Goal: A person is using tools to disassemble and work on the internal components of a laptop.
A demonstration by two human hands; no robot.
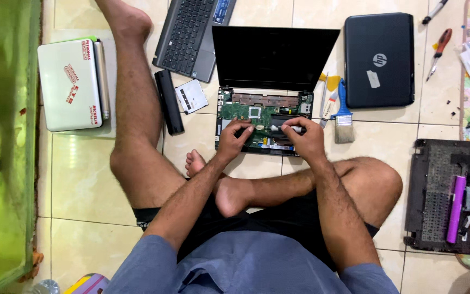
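Opened laptop (265, 111) on the tiled floor (82, 179) before the seated person, its keyboard cover off and green board exposed, black screen upright behind. The left hand (233, 139) rests fingertips on the board; the right hand (305, 139) pinches a small white tool (286, 129) just beside it, hands near but apart. Right of the laptop lie a blue brush (344, 111) and, beyond, a closed black laptop (379, 60) with a round silver emblem. Left: a black battery (169, 102), a grey plate (191, 96), a grey laptop (189, 35), and a white laptop (70, 84) bearing red stickers. Far right, a black case (436, 185) holds a purple bar (456, 208).
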